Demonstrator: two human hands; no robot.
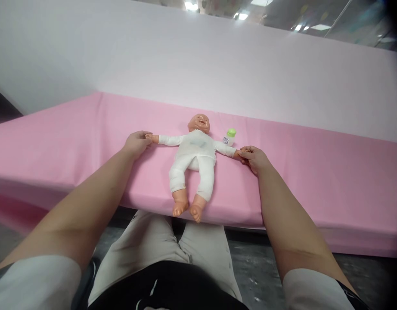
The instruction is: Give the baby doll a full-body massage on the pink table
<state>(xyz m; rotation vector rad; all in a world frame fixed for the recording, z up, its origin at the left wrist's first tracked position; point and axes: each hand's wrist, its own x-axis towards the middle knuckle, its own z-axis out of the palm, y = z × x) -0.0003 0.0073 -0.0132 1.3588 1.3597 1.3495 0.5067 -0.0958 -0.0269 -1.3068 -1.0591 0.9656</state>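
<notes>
Foreground: black upper garment (179, 282) with white sleeves (40, 280), above pale beige cloth trousers (137, 249), close against the near edge of a long table (330, 181) with a smooth pink cover; dark grey floor (253, 267) visible below. Bare forearms extended forward, one to each side.

Table, near edge: orange-brown, moulded, shiny feet (181, 204) of a baby doll (195, 148) with white cloth body and hard, glossy head and extremities. Doll on its back, head away from the wearer, legs slightly parted, arms spread sideways; faint greenish mark (198, 143) on the chest.

Table, middle: hands well apart, both occupied. Right hand (256, 160) closed with thumb and fingers on the doll's hand at picture right; left hand (137, 144) likewise on the doll's hand at picture left, exact finger placement too small to tell.

Progress, as judged from this view: doll laid out, both arms outstretched, grip established on each side; release of both doll hands not yet done. Small, pale translucent bottle (230, 137) with bright green cap, just beyond the doll's arm at picture right, out of grasp; cap apparently closed.

Background: plain white panel (185, 64) behind the table; above it, a glassy strip (282, 17) with bright lights.
</notes>
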